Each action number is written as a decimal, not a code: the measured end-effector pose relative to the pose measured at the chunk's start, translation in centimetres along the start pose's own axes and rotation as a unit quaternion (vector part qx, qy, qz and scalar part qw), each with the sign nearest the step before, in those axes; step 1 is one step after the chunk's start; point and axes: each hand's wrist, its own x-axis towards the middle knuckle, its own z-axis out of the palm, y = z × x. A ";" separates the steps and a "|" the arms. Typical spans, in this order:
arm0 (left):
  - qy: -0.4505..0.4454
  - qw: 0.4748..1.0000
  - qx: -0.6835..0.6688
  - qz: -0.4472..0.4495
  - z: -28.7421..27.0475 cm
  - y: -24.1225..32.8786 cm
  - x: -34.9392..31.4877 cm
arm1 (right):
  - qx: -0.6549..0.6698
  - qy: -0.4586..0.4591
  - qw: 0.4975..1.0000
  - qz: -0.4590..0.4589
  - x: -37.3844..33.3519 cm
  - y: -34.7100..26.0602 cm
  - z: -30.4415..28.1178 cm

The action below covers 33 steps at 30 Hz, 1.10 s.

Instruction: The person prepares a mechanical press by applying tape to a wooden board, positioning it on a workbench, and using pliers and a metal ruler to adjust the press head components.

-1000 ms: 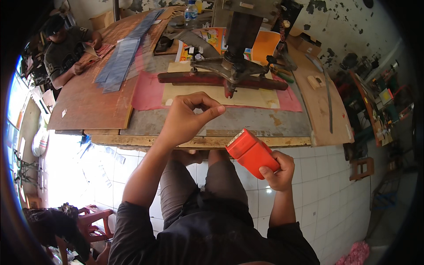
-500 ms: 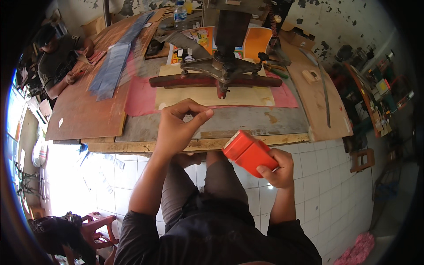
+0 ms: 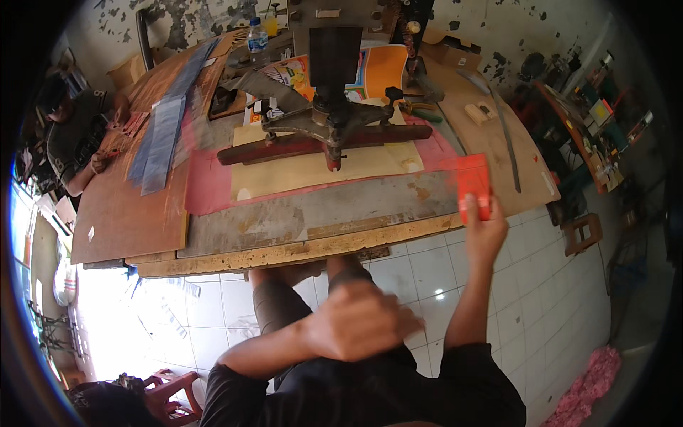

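My right hand (image 3: 486,226) grips a red box (image 3: 474,183) by its lower end, held up over the right front corner of the worktable. The box looks small and oblong, slightly blurred. My left hand (image 3: 365,322) is close to my body, above my lap and away from the table. Its fingers look curled in, smeared by motion, and whatever they may hold is hidden. Ahead stands a heavy metal press (image 3: 329,117) with a reddish crossbar, over a yellowish sheet (image 3: 284,182) lying on pink material (image 3: 201,192).
Blue-grey plastic strips (image 3: 162,142) lie on the brown board at left, where another person (image 3: 75,135) works. Pliers (image 3: 421,112), a wooden block (image 3: 481,112) and a metal strip (image 3: 511,146) rest at right. A water bottle (image 3: 257,39) stands behind. A reddish stool (image 3: 171,398) is at lower left.
My left hand has drawn back from the table's front toward my body. My right hand has carried the red box up and to the right, turning it upright. The view has shifted slightly.
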 end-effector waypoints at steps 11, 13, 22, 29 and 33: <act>0.028 0.942 -0.082 -0.325 1.1 -5.3 -1.8 | -0.371 0.005 0.921 -0.122 6.1 8.9 -1.3; 0.017 0.947 -0.052 -0.317 1.8 -5.7 -2.0 | -0.334 -0.008 0.919 -0.209 7.4 7.2 1.6; 0.050 0.932 -0.016 -0.358 5.6 -7.8 -5.9 | -0.265 -0.337 0.865 -0.262 24.3 11.6 18.0; 0.056 0.929 0.006 -0.365 5.3 -7.9 -8.7 | -0.313 -0.311 0.866 -0.235 23.5 8.6 16.2; 0.059 0.933 -0.006 -0.354 5.0 -7.9 -9.0 | -0.398 -0.264 0.860 -0.177 23.5 8.9 10.5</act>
